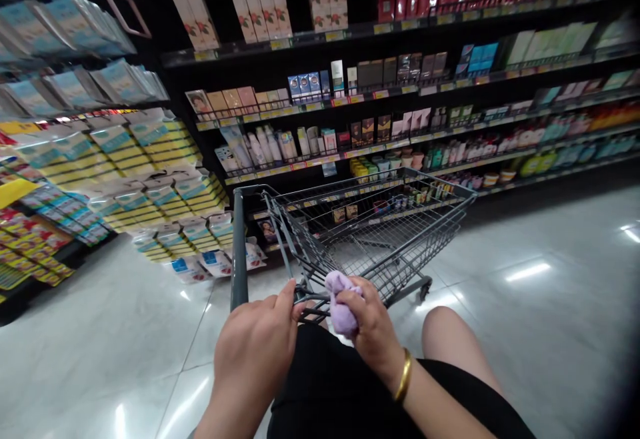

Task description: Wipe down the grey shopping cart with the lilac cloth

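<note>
A grey wire shopping cart point(380, 225) stands in front of me in a store aisle, its basket without goods. My left hand point(255, 345) is closed around the cart's grey handle bar point(239, 252). My right hand point(370, 325), with a gold bangle at the wrist, is closed on a small lilac cloth point(340, 302) and rests at the near end of the cart. Below the hands I see my black garment and a bare knee.
Dark shelves point(400, 92) full of boxed and bottled goods run across the back. On the left stand racks of stacked packets point(125, 159), some low near the floor. Glossy pale floor tiles point(550, 279) stretch to the right of the cart.
</note>
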Action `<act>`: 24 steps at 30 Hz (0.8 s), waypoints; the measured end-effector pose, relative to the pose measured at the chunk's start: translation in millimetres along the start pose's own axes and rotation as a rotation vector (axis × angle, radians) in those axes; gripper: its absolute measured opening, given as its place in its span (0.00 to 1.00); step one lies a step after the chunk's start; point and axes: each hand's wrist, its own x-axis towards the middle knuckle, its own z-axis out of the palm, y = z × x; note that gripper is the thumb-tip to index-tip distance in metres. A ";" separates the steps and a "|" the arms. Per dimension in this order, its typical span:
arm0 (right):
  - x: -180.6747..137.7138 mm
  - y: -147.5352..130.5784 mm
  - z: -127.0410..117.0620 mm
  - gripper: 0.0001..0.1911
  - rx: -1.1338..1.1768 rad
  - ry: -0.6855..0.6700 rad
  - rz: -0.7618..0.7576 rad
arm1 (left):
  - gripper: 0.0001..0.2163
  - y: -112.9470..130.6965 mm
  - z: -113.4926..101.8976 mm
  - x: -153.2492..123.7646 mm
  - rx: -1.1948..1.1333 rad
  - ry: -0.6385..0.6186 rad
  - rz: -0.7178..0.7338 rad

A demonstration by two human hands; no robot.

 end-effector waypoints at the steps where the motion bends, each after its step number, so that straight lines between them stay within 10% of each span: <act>1: -0.6 9.4 -1.5 0.17 -0.013 0.027 -0.028 | 0.17 0.0 0.5 1.1 0.002 -0.002 -0.002; 17: 1.6 34.9 -9.1 0.13 0.049 0.242 0.313 | 0.17 56.9 1.8 35.6 -0.056 -0.041 -0.026; 24: -3.0 19.6 -11.5 0.15 0.160 0.242 0.225 | 0.17 77.6 -2.8 47.6 -0.094 -0.082 0.001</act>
